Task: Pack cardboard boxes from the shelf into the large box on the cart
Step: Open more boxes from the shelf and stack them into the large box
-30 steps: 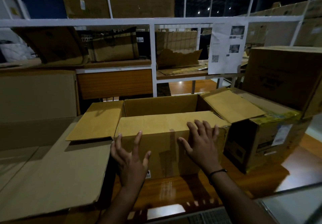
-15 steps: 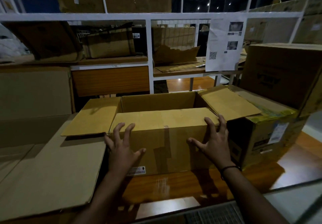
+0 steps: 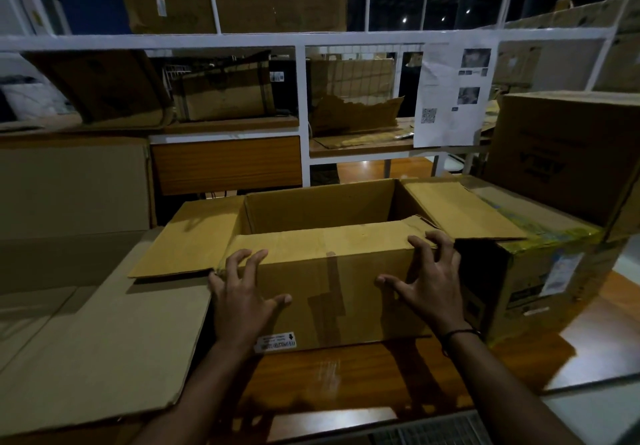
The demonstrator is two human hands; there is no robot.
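One head-worn camera is facing forward and down, near the open box [image 3: 325, 289], which is sitting centre frame. The shelf rail [image 3: 207, 41] is crossing the top.

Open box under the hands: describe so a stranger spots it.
Front centre on the wooden shelf board stands the open box. Unlike the taped box beside it, its side flaps splay outward, left hand and right hand gripping its near corners.
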